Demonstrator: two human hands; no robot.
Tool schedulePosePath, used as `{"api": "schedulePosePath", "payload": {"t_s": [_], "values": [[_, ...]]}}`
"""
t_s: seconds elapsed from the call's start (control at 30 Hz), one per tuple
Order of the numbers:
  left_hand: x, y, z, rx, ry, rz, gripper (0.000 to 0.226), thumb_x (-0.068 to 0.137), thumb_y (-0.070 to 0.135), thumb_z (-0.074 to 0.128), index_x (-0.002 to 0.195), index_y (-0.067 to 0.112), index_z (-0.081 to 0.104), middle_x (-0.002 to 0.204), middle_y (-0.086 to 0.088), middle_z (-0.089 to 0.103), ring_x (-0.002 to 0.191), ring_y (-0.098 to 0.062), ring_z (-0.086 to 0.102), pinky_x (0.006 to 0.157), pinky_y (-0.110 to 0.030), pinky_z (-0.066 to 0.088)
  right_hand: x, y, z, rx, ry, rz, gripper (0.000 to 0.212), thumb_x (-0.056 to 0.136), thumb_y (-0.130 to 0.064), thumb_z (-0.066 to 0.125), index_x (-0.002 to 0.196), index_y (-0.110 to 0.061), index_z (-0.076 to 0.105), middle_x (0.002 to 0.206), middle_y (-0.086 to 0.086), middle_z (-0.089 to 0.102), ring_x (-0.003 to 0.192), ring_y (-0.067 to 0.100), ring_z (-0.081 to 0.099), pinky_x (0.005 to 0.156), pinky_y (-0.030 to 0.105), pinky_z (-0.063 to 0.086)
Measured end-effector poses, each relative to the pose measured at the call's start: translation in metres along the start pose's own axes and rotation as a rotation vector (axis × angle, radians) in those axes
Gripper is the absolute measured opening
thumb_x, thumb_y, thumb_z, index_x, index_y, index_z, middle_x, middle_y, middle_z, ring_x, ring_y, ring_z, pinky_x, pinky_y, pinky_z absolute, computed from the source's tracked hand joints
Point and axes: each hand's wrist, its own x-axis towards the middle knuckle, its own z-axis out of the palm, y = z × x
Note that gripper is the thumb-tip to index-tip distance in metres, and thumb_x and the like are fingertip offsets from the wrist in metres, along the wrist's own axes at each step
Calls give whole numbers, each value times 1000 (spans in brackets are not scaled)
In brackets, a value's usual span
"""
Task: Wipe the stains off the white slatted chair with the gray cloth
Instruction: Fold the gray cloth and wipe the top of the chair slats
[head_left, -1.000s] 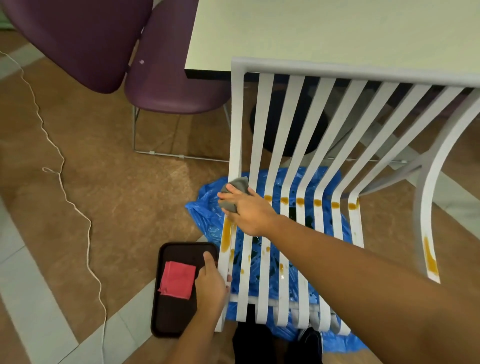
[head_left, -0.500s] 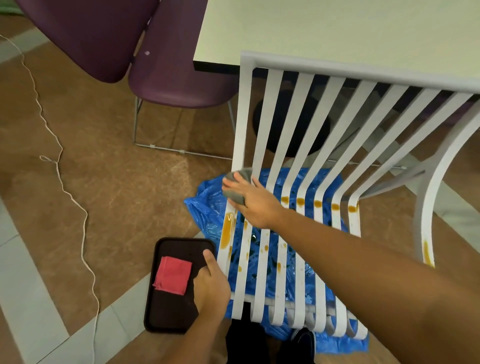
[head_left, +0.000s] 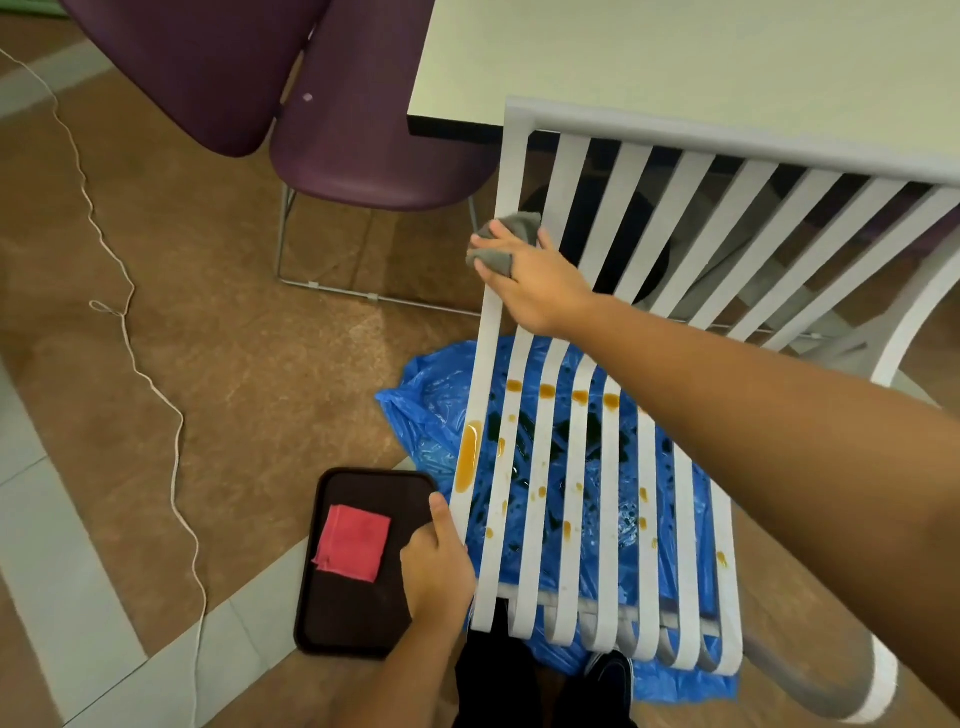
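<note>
Our right hand (head_left: 540, 283) has slid up outer slat (head_left: 503, 171), fingers clutching gray cloth (head_left: 511, 234); left hand (head_left: 436, 566) grips chair (head_left: 727, 140) edge; we judge most orange stains (head_left: 466, 460) unwiped.

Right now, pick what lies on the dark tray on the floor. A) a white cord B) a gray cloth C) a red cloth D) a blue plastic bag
C: a folded red cloth lies on the dark tray, while the gray cloth is in the right hand, up on the white slatted chair.
</note>
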Motion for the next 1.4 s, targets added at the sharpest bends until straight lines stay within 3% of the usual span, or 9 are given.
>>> {"api": "schedulePosePath", "payload": {"t_s": [0.1, 0.27, 0.4, 0.53, 0.7, 0.83, 1.03, 1.27, 1.4], "values": [[0, 2, 1, -210, 36, -35, 77, 100, 64, 27, 57, 11, 62, 55, -6, 64, 54, -22, 65, 60, -43, 56, -20, 3, 22, 152, -75, 93, 51, 107, -49, 25, 157, -37, 25, 167, -11, 7, 150, 16, -2, 123, 41, -3], [-6, 6, -4, -251, 54, -30, 77, 98, 66, 27, 54, 14, 61, 54, -3, 65, 54, -21, 65, 63, -46, 57, -73, 15, 110, 264, -216, 128, 52, 103, -59, 22, 154, -50, 22, 165, -14, 7, 154, 29, -2, 124, 47, -9], [-10, 13, -9, -232, 74, 6, 63, 103, 56, 27, 54, 27, 53, 50, -3, 57, 54, -22, 60, 65, -44, 54, -124, -5, 148, 447, -164, 85, 44, 108, -42, 31, 152, -40, 33, 154, -28, 16, 145, -9, -4, 122, 33, -15], [-11, 16, -11, -172, 99, 38, 57, 106, 46, 27, 60, 24, 53, 55, 1, 56, 57, -20, 58, 68, -43, 53, -137, -13, 160, 573, -145, 153, 42, 109, -38, 31, 152, -40, 32, 145, -37, 16, 134, -24, -8, 123, 31, -14], [-7, 9, -8, -114, 73, 51, 59, 107, 45, 25, 98, 5, 67, 94, -21, 69, 81, -35, 61, 63, -33, 43, -122, -5, 150, 436, -155, 105, 46, 108, -42, 29, 154, -39, 29, 158, -26, 17, 143, -12, -7, 122, 31, -15], [-4, 5, -4, -195, 87, 4, 69, 103, 59, 22, 57, 23, 59, 56, -5, 63, 60, -24, 65, 68, -47, 56, -93, 9, 125, 330, -151, 93, 47, 108, -47, 25, 155, -43, 23, 162, -21, 15, 146, -9, -6, 122, 35, -15], [-7, 9, -7, -212, 96, 8, 67, 104, 53, 25, 57, 19, 58, 54, -4, 61, 57, -21, 64, 69, -48, 56, -91, 14, 136, 407, -182, 162, 52, 103, -58, 27, 153, -53, 15, 166, -15, 6, 152, 9, -8, 126, 42, -4], [-7, 9, -7, -145, 90, 47, 74, 103, 53, 24, 74, 1, 68, 58, -4, 59, 59, -16, 58, 69, -42, 49, -153, -10, 169, 228, -203, 7, 65, 97, -66, 9, 156, -41, 21, 160, -33, 2, 150, -1, -11, 124, 39, -12], [-2, 1, -3, -198, 95, 28, 86, 88, 78, 14, 55, 13, 58, 54, -7, 62, 56, -21, 63, 66, -48, 55, -130, -1, 154, 114, -193, 1, 58, 101, -62, 10, 155, -45, 19, 157, -35, 2, 150, 1, -12, 120, 51, -18]]}}
